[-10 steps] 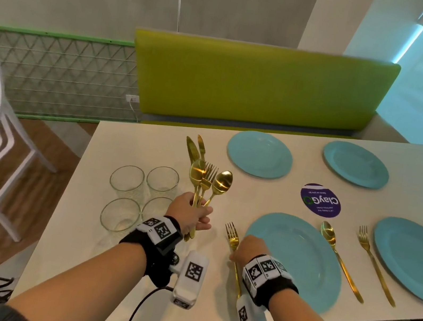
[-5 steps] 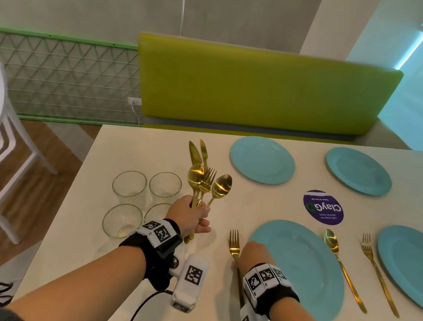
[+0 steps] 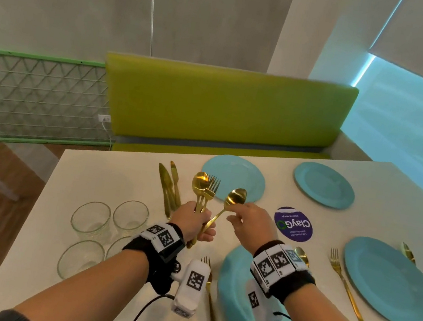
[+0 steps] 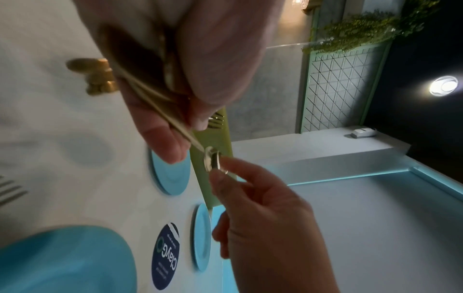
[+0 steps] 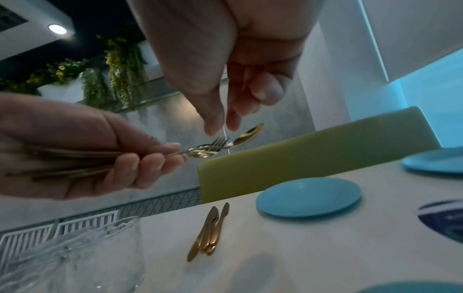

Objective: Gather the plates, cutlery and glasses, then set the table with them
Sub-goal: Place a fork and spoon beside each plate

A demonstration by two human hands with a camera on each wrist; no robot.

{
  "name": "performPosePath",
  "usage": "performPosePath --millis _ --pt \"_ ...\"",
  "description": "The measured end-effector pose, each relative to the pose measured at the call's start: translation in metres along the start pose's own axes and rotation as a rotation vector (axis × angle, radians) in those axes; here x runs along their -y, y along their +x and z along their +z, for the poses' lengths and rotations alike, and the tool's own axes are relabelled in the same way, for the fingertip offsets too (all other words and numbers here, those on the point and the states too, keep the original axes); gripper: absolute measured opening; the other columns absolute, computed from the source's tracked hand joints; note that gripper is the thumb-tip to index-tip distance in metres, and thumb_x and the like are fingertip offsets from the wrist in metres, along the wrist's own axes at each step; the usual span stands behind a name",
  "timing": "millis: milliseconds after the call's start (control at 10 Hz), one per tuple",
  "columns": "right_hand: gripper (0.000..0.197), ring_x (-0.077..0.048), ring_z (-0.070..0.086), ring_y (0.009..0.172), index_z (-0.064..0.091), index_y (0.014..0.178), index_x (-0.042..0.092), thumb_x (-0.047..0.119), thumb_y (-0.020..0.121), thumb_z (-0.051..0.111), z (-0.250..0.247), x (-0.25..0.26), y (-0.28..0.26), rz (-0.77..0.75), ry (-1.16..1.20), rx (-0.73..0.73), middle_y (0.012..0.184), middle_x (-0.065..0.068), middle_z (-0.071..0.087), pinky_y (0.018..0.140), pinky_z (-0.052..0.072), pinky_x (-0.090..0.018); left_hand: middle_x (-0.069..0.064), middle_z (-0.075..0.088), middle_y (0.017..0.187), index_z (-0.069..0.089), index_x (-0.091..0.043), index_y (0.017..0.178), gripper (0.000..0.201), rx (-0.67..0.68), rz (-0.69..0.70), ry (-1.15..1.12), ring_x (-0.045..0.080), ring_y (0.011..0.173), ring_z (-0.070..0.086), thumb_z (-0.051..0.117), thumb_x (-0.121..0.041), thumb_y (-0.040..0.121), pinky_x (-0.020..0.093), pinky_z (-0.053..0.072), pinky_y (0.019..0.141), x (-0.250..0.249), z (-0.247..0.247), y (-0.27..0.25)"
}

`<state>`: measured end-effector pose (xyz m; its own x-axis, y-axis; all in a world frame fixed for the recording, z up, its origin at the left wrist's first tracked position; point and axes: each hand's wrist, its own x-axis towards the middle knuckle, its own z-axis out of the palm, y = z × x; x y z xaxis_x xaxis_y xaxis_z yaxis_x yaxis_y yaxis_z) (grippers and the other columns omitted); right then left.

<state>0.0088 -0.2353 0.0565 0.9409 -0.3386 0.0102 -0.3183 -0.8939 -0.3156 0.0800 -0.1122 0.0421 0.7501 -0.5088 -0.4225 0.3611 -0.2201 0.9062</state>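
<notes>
Cutlery distribution in progress. Left hand grips a bundle of gold spoons and forks above the table, near the glasses. Right hand reaches for the splayed spoon, thumb and forefinger at its bowl (contact uncertain). Next: pinch it, draw it free without disturbing the bundle, lay it beside a plate.

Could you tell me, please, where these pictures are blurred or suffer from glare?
Head view: the near plate smears with motion blur. Left wrist view: a ceiling lamp flares, and the left hand is soft. Right wrist view: the glass is out of focus.
</notes>
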Motion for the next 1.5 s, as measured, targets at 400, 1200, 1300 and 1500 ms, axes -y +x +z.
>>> performPosePath --millis 400,1200,1300,1500 --pt "0.025 -0.023 0.055 0.110 0.063 0.111 0.022 0.026 0.096 0.045 -0.028 -0.083 0.101 -0.130 -0.275 0.296 0.115 -0.002 0.061 0.077 0.039 -0.030 0.009 0.061 0.073 0.046 -0.012 0.086 0.012 0.015 -0.029 0.143 0.019 0.061 0.061 0.042 -0.012 0.097 0.029 0.056 0.059 -0.051 0.059 0.100" --pt "0.035 -0.021 0.059 0.099 0.058 0.125 0.011 0.017 0.090 0.057 0.034 -0.236 0.270 0.647 0.249 0.443 0.124 -0.011 0.061 0.080 0.051 -0.027 0.000 0.058 0.073 0.053 -0.014 0.097 0.019 -0.231 -0.099 0.102 0.011 0.051 0.041 0.034 -0.014 0.096 0.021 0.034 0.046 -0.066 0.055 0.228" --pt "0.034 -0.022 0.061 0.108 0.060 0.125 0.018 0.025 0.095 0.048 0.032 -0.227 0.273 0.756 0.433 0.273 0.120 -0.005 0.063 0.074 0.050 -0.013 0.000 0.060 0.073 0.052 -0.013 0.098 0.018 -0.234 -0.110 0.086 0.011 0.052 0.042 0.034 -0.013 0.096 0.022 0.034 0.047 -0.065 0.054 0.233" --pt "0.031 -0.022 0.060 0.089 0.065 0.117 0.011 0.023 0.088 0.061 0.036 -0.219 0.288 0.609 0.193 0.465 0.113 -0.010 0.066 0.052 0.039 -0.018 -0.001 0.065 0.077 0.052 -0.012 0.106 0.019 -0.212 -0.097 0.118 0.012 0.055 0.049 0.037 -0.011 0.095 0.022 0.041 0.051 -0.060 0.050 0.240"
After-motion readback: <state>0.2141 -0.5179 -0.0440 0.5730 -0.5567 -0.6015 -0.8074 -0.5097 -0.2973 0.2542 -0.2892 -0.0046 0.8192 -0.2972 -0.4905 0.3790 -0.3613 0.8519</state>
